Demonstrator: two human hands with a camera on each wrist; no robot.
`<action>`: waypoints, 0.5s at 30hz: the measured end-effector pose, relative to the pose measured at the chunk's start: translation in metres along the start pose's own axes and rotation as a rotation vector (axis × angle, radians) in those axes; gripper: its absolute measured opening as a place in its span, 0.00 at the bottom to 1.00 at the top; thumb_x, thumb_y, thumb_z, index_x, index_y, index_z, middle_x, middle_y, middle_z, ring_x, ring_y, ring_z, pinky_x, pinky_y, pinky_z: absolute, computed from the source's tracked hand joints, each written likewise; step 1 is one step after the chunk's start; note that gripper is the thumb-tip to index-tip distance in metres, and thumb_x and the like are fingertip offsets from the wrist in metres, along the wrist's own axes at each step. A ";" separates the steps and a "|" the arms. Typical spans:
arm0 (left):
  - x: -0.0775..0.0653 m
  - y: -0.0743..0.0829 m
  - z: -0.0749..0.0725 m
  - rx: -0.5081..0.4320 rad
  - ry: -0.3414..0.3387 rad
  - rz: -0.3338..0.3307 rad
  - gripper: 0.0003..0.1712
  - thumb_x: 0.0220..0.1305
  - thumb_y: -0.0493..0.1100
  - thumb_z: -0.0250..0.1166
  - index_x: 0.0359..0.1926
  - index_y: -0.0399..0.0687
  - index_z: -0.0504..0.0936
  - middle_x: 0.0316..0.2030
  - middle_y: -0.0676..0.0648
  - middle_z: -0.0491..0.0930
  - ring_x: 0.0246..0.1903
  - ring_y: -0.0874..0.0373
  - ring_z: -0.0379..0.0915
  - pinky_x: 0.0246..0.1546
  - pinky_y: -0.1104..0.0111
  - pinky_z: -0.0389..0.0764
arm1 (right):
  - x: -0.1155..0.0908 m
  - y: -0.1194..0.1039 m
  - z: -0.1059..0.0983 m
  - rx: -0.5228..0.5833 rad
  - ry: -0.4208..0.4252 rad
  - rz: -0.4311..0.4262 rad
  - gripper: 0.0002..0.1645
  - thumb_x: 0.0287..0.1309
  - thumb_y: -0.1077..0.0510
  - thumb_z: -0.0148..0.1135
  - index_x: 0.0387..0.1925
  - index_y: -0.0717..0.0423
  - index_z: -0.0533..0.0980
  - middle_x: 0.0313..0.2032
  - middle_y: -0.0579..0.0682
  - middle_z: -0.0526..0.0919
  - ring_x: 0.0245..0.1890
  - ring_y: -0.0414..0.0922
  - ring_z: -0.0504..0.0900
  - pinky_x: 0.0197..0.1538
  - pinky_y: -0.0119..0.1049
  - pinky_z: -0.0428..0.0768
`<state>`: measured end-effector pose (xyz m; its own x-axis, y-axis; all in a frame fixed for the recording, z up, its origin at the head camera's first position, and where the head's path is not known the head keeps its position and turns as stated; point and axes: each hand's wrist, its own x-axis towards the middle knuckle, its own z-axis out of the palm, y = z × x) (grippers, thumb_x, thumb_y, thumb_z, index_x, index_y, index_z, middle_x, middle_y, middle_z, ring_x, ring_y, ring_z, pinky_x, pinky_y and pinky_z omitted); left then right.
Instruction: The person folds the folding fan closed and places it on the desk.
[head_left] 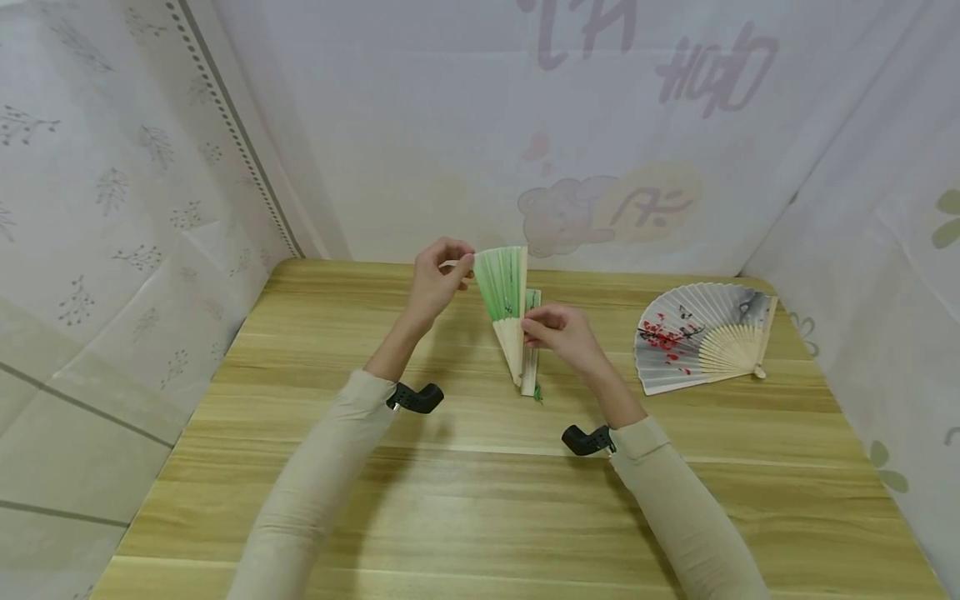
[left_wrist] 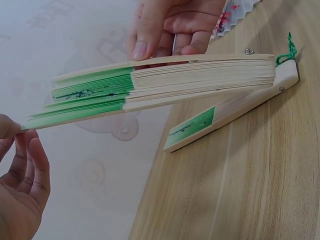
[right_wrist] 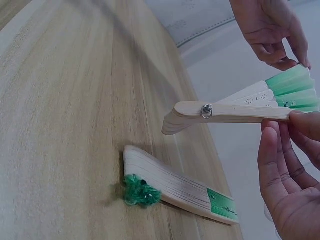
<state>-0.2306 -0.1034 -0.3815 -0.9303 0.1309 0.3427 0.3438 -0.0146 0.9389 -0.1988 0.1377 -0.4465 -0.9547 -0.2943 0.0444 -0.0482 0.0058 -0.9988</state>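
Note:
A green folding fan (head_left: 501, 283), partly spread, is held up over the table between both hands. My left hand (head_left: 437, 282) pinches the outer corner of its green leaf between thumb and fingers. With thumb and fingertips, my right hand (head_left: 564, 335) grips the opposite guard stick partway along. The metal pivot pin shows at the narrow end in the right wrist view. Below the held fan lies a second green folding fan (right_wrist: 170, 182), folded up on the wood. A green tassel (right_wrist: 141, 191) hangs at its pivot end.
A grey folding fan (head_left: 678, 337) with red blossoms lies spread on the right of the wooden table (head_left: 480, 517). Printed curtains (head_left: 390, 142) hang behind the table and at both sides. A black wrist camera (head_left: 416, 398) sits at the left cuff.

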 end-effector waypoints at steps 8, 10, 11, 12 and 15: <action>0.005 -0.017 0.000 0.004 0.027 -0.025 0.12 0.74 0.32 0.60 0.52 0.26 0.77 0.43 0.32 0.77 0.37 0.36 0.77 0.30 0.70 0.82 | -0.002 0.001 0.001 -0.003 -0.009 -0.015 0.09 0.67 0.67 0.65 0.45 0.72 0.81 0.36 0.62 0.84 0.33 0.47 0.84 0.42 0.43 0.87; 0.004 -0.015 0.001 -0.005 0.019 -0.023 0.12 0.74 0.31 0.59 0.52 0.23 0.76 0.44 0.29 0.76 0.36 0.37 0.77 0.30 0.71 0.81 | -0.002 0.001 0.001 0.004 -0.008 -0.013 0.09 0.67 0.67 0.65 0.45 0.71 0.81 0.36 0.62 0.84 0.33 0.47 0.84 0.41 0.41 0.87; 0.003 -0.012 0.001 -0.008 0.015 -0.021 0.12 0.74 0.30 0.59 0.52 0.22 0.76 0.44 0.28 0.76 0.36 0.38 0.77 0.29 0.71 0.81 | -0.002 0.002 0.000 0.006 -0.008 -0.012 0.09 0.68 0.67 0.65 0.45 0.71 0.81 0.36 0.62 0.84 0.33 0.47 0.84 0.41 0.40 0.87; 0.002 -0.008 0.002 -0.011 0.012 -0.019 0.12 0.74 0.29 0.58 0.52 0.21 0.75 0.44 0.27 0.76 0.35 0.41 0.77 0.30 0.72 0.81 | -0.002 0.002 0.000 0.005 -0.010 -0.014 0.09 0.68 0.67 0.65 0.45 0.71 0.81 0.36 0.62 0.84 0.33 0.47 0.84 0.41 0.40 0.87; -0.002 0.004 0.004 -0.015 0.002 -0.015 0.12 0.74 0.27 0.58 0.52 0.18 0.74 0.43 0.25 0.75 0.32 0.50 0.78 0.30 0.72 0.81 | -0.002 0.003 0.000 0.004 -0.014 -0.016 0.10 0.68 0.67 0.64 0.46 0.73 0.80 0.35 0.61 0.83 0.33 0.46 0.84 0.41 0.39 0.86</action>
<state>-0.2264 -0.0996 -0.3786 -0.9355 0.1291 0.3290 0.3283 -0.0271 0.9442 -0.1969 0.1388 -0.4499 -0.9495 -0.3079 0.0605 -0.0628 -0.0025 -0.9980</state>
